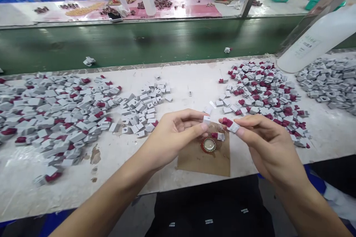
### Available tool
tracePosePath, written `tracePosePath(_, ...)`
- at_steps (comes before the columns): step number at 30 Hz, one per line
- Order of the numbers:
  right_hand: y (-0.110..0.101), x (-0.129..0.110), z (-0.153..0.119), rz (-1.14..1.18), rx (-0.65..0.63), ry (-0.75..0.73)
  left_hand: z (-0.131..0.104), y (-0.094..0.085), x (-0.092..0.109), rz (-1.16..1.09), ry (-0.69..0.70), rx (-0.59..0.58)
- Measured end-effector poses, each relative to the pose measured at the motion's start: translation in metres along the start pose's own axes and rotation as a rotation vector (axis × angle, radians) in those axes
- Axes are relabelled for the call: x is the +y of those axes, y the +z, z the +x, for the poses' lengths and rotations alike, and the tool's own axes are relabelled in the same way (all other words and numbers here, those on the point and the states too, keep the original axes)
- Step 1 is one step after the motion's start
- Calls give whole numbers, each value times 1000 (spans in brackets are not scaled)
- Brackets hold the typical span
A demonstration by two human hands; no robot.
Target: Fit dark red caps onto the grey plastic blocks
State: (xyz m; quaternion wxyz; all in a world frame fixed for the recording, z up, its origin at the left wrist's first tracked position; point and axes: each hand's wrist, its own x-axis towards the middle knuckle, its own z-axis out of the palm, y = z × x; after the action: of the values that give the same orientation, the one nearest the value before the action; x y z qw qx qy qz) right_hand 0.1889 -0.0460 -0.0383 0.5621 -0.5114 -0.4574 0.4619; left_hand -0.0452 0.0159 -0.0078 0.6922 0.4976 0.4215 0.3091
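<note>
Between thumb and fingers, my left hand [185, 126] pinches a small light-grey plastic block [206, 119]. A grey and dark-red plastic piece [230, 124] is held in the fingertips of my right hand [263, 137], its red end towards the left hand. The two held pieces are a short gap apart. Below them, on a square brown board [200, 163], lies an upturned bottle cap [209, 144]; whether it holds anything I cannot tell. Another grey and red piece [218, 136] rests on the board just behind the cap.
Heaps of grey and red pieces lie left [69, 111] and right [264, 85], with a smaller grey heap [144, 107] between. A large white bottle [311, 40] leans at the right. Beyond the green conveyor belt [167, 40], other people work at a bench [16, 16].
</note>
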Motion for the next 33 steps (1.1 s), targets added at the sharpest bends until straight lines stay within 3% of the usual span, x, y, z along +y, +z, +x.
tracePosePath(4, 6, 5, 12, 115, 48, 41, 5, 10, -1, -76, 15, -68)
tracePosePath(10, 8, 5, 14, 82, 59, 41, 9, 13, -5, -113, 4, -77)
tracePosePath(18, 5, -4, 14, -62, -57, -43, 14, 9, -3, -77, 31, -94)
tracePosePath(25, 15, 2, 19, -67, 11, -67, 20, 10, -5, -101, 41, -21)
tracePosePath(33, 10, -7, 32, -42, -158, 31, 15, 4, -1, 36, 42, -67)
